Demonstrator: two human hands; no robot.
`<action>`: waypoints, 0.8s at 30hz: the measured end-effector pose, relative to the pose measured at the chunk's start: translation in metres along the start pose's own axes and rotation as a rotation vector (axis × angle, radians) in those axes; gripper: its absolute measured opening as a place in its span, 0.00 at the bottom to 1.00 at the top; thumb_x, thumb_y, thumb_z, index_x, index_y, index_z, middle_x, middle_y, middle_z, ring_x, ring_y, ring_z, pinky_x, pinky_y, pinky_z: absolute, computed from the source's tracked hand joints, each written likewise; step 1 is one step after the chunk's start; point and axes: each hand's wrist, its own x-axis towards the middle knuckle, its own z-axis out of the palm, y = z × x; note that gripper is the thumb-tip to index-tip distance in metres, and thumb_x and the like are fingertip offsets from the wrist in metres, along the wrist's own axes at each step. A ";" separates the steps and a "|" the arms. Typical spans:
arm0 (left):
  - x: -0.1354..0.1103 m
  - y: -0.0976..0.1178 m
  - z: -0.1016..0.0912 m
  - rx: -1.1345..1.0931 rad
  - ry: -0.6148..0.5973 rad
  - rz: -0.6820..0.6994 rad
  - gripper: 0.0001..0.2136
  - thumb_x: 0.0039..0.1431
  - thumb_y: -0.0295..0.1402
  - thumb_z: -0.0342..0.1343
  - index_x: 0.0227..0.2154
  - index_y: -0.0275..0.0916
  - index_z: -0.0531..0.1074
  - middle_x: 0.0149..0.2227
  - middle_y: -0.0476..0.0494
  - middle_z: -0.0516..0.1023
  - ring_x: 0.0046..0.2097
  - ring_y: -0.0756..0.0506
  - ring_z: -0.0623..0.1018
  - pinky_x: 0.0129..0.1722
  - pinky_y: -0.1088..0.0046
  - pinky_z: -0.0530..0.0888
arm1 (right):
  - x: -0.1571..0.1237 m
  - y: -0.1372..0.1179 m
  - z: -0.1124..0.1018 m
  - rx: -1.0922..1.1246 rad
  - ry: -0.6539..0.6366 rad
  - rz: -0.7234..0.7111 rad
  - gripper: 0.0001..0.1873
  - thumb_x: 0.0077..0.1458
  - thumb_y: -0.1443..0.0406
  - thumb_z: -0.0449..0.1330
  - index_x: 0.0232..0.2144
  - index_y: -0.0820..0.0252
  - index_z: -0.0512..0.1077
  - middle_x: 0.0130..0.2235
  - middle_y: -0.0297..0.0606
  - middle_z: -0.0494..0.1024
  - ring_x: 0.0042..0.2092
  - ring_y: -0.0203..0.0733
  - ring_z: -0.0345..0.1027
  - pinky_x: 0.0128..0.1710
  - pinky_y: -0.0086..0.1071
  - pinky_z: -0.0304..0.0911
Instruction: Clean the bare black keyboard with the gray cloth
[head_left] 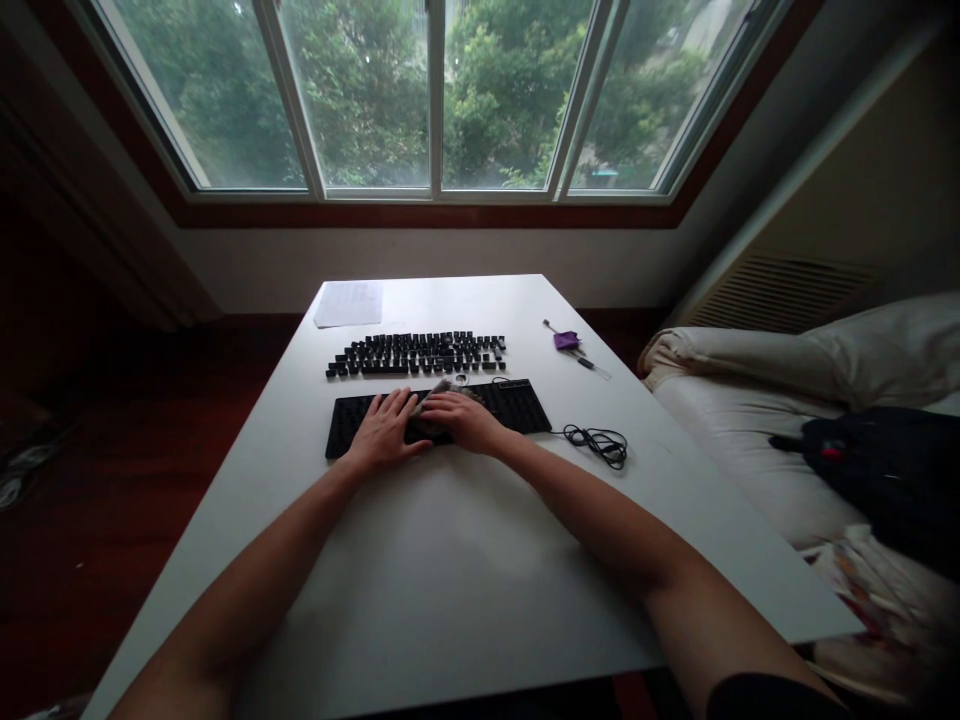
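A black keyboard base (517,402), its keycaps off, lies across the white table in front of me. My left hand (385,430) rests flat on its left half, fingers spread and holding nothing. Just beside it, my right hand (466,420) presses a crumpled greyish cloth (433,397) onto the middle of the keyboard, fingers bent over it. Part of the cloth is hidden under that hand. Behind the keyboard, loose black keycaps (420,352) are laid out in rows. A small ring-like item (461,380) sits between keycaps and keyboard.
Right of the keyboard lies its coiled black cable (600,442). Farther back are a purple cloth (566,341), a thin brush (551,327) and a wire-ended tool (592,368). A paper sheet (350,303) lies far left. A sofa (720,400) stands beyond the table's right edge.
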 end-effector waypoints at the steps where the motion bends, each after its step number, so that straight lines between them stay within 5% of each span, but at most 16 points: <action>1: 0.000 -0.001 0.000 0.003 -0.008 0.010 0.44 0.57 0.60 0.57 0.70 0.38 0.57 0.73 0.33 0.54 0.73 0.32 0.54 0.72 0.51 0.47 | 0.000 0.003 0.002 -0.018 -0.047 -0.015 0.26 0.55 0.76 0.58 0.54 0.52 0.76 0.61 0.41 0.75 0.65 0.50 0.65 0.67 0.49 0.57; 8: 0.001 -0.001 0.002 -0.011 0.008 0.006 0.46 0.55 0.63 0.57 0.70 0.39 0.57 0.72 0.33 0.56 0.73 0.32 0.54 0.72 0.52 0.47 | -0.042 0.035 -0.051 0.011 -0.133 0.013 0.36 0.49 0.82 0.53 0.55 0.50 0.77 0.61 0.36 0.76 0.67 0.44 0.63 0.66 0.42 0.61; 13: 0.002 -0.005 0.005 0.017 -0.023 0.023 0.49 0.56 0.67 0.51 0.71 0.37 0.54 0.73 0.35 0.52 0.73 0.33 0.52 0.73 0.52 0.45 | -0.105 0.066 -0.098 -0.053 -0.043 0.190 0.36 0.48 0.83 0.52 0.54 0.51 0.78 0.61 0.36 0.75 0.65 0.45 0.65 0.68 0.47 0.59; 17: 0.003 -0.007 0.007 0.022 -0.016 0.023 0.48 0.57 0.67 0.49 0.71 0.38 0.53 0.73 0.36 0.52 0.74 0.32 0.52 0.73 0.52 0.45 | -0.138 0.077 -0.122 -0.239 0.105 0.308 0.30 0.50 0.79 0.54 0.50 0.53 0.79 0.55 0.39 0.80 0.61 0.48 0.70 0.63 0.48 0.67; 21: 0.005 -0.007 0.008 0.023 -0.001 0.034 0.48 0.57 0.67 0.50 0.71 0.37 0.53 0.73 0.35 0.53 0.73 0.32 0.52 0.73 0.51 0.45 | -0.129 0.051 -0.116 -0.296 0.200 0.341 0.33 0.49 0.80 0.53 0.54 0.55 0.77 0.58 0.41 0.77 0.60 0.50 0.71 0.63 0.49 0.67; 24: 0.006 -0.006 0.007 0.019 0.008 0.038 0.48 0.57 0.66 0.51 0.71 0.39 0.54 0.73 0.35 0.53 0.73 0.33 0.53 0.72 0.51 0.46 | -0.101 0.016 -0.090 -0.237 0.145 0.180 0.35 0.50 0.81 0.52 0.57 0.56 0.75 0.61 0.43 0.74 0.63 0.50 0.67 0.64 0.49 0.64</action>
